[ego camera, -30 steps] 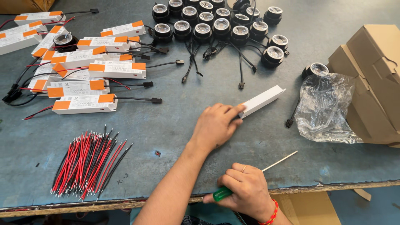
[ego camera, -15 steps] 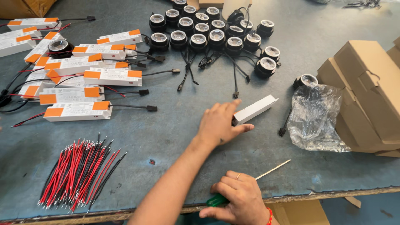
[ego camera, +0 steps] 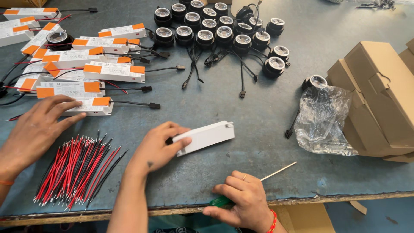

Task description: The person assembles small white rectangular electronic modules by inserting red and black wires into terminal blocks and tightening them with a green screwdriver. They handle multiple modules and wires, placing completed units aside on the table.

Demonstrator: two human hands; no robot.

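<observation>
My left hand [ego camera: 155,149] grips the near end of a plain white oblong driver box [ego camera: 207,136] that lies flat on the grey-blue table [ego camera: 258,112]. At the table's front edge, my right hand [ego camera: 241,203] is closed around the green handle of a screwdriver [ego camera: 220,201]. Its thin shaft points away to the right. A bundle of short red and black wires [ego camera: 77,170] lies left of my left forearm.
Another person's hand [ego camera: 36,127] reaches in from the left onto a white box with orange labels [ego camera: 88,105], one of several [ego camera: 114,72]. Several round black spotlights with leads [ego camera: 215,30] sit at the back. A crumpled plastic bag [ego camera: 323,121] and cardboard boxes [ego camera: 379,95] stand right.
My left hand has drawn the white box nearer and to the left. Another person's hand has come in from the left. My right hand stays on the screwdriver.
</observation>
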